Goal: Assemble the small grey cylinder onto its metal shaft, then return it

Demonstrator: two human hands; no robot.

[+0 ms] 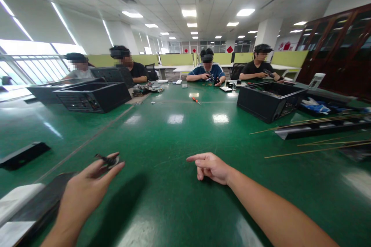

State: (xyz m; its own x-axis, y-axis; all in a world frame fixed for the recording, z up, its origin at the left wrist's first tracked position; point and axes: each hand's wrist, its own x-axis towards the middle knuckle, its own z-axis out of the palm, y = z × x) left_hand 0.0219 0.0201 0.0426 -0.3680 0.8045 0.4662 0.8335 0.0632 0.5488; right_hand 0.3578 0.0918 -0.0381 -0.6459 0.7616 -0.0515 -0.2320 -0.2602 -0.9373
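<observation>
My left hand (87, 185) is raised over the table at the lower left, closed on a small dark part (109, 160) between thumb and fingers. The part looks black with a greyish, shiny bit; its exact kind is unclear. My right hand (211, 166) hovers above the green tabletop (174, 139) with nothing in it. Its index finger points left and the other fingers are loosely bent. Beneath and beside my left wrist lie a dark flat panel (43, 202) and a white object (21, 197).
Black computer cases (94, 94) (268, 100) stand left and right. An orange screwdriver (196, 100) lies mid-table. Thin rods (319, 150) and a metal channel (319, 128) are at right, a black bracket (24, 155) at left. Several people sit across the table, including one in blue (193, 75).
</observation>
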